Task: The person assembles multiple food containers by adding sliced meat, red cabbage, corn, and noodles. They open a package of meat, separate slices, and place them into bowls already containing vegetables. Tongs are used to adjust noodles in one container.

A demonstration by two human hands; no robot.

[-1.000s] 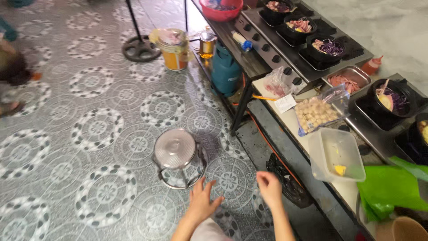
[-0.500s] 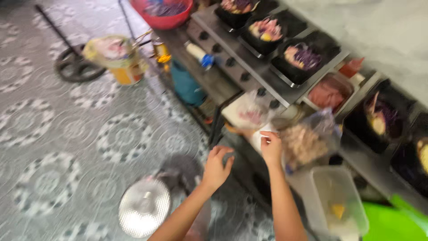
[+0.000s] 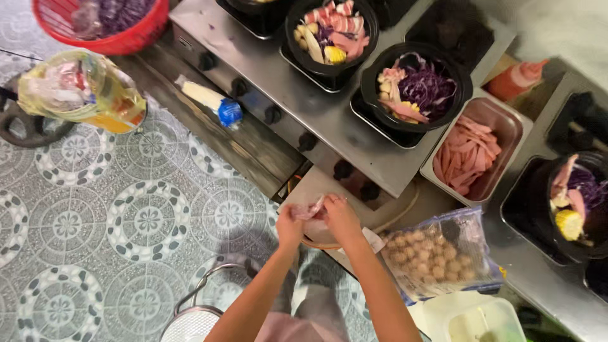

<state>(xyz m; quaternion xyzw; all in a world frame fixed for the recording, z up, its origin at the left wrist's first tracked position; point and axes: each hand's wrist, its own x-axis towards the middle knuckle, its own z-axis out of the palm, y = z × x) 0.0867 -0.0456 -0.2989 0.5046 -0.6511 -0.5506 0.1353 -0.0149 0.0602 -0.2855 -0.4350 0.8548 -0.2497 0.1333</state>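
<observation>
My left hand (image 3: pixel 289 223) and my right hand (image 3: pixel 340 214) are together over a round wooden cutting board (image 3: pixel 392 212) at the edge of the stove counter. Both pinch a small pale pink piece of raw meat or plastic wrap (image 3: pixel 310 209) between them. Right of my right arm lies a clear bag of round meatballs (image 3: pixel 437 253). A metal tray of pink sliced meat (image 3: pixel 472 152) sits further back on the counter.
Black bowls of purple cabbage, meat and corn (image 3: pixel 415 92) (image 3: pixel 329 31) stand on the steel stove (image 3: pixel 278 76). A red basket (image 3: pixel 107 25), a yellow bag (image 3: pixel 76 92), a blue-capped bottle (image 3: pixel 212 101), a red sauce bottle (image 3: pixel 522 79) and a metal pot (image 3: pixel 196 316) on the patterned tile floor.
The view has swung from the floor pot up to the counter. Both hands rose from near the pot to the cutting board and took hold of the pink piece.
</observation>
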